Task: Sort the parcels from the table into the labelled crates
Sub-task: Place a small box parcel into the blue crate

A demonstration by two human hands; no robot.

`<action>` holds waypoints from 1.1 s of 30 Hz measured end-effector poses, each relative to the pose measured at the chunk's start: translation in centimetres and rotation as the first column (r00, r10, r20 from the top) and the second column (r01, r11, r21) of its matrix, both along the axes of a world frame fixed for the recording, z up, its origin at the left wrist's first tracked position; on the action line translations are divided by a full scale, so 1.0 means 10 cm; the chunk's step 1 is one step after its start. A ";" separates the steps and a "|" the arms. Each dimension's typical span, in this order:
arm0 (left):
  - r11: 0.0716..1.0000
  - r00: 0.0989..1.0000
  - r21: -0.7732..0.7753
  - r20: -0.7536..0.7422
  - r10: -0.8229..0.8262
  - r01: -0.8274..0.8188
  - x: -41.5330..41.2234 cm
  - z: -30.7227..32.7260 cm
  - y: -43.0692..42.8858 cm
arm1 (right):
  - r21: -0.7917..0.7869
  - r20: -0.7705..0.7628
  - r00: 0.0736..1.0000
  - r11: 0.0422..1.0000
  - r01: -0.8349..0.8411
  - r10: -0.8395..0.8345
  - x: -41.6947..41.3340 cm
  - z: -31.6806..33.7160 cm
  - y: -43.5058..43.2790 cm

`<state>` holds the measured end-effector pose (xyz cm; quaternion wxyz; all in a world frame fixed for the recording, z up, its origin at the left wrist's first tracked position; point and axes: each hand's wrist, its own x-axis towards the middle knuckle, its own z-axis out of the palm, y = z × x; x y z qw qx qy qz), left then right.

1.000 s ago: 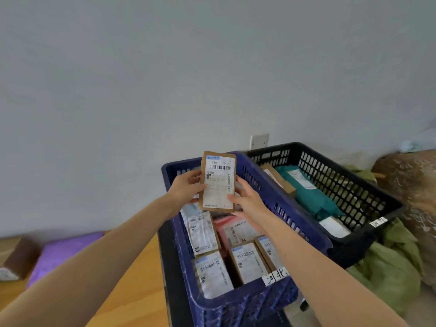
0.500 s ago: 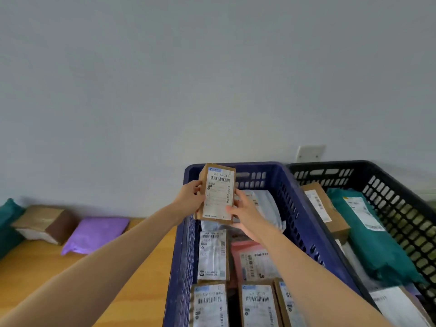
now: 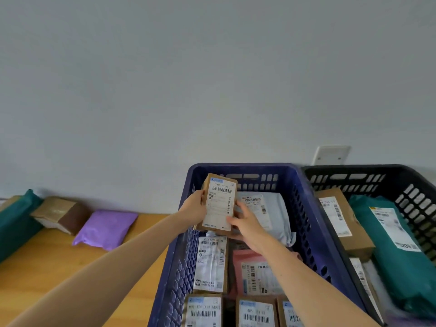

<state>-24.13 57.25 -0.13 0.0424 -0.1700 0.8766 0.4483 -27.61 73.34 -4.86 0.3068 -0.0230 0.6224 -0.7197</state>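
held parcel (image 3: 220, 201): the print on its label is too small to read.
left hand (image 3: 193, 210): its fingers are hidden behind the held parcel (only the thumb side shows).
blue crate (image 3: 304, 208): the near end is cut off by the lower edge.
black crate (image 3: 354, 178): cut off by the right edge.
pink mailer (image 3: 244, 258): partly covered by the right forearm (image 3: 306, 279).

The blue crate (image 3: 304, 215) is open above, and its slatted walls close it on every side. Its floor is nearly covered: a grey mailer (image 3: 276, 213) at the far end, a white-labelled parcel (image 3: 211, 263) and a pink mailer (image 3: 238, 257) mid-crate, brown boxes (image 3: 256, 312) across the near end. Over its far left corner the left grip (image 3: 193, 208) and right grip (image 3: 247, 223) hold a brown parcel (image 3: 220, 201) upright. Left of the crate lies bare counter (image 3: 59, 267); just beside its right wall stands a black crate (image 3: 354, 169).
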 end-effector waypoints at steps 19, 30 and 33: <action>0.705 0.933 -0.612 0.246 -0.262 0.359 -0.17 -0.14 0.05 | 0.576 -0.489 0.745 0.810 -0.116 0.454 -0.30 -0.17 -0.13; 0.587 0.862 -0.634 0.417 -0.288 0.503 -0.31 -0.15 0.14 | 0.778 -0.411 0.644 0.617 -0.120 0.645 -0.52 -0.23 -0.23; 0.633 0.854 -0.581 0.421 -0.305 0.512 -0.36 -0.14 0.14 | 0.751 -0.395 0.665 0.639 -0.164 0.634 -0.60 -0.24 -0.21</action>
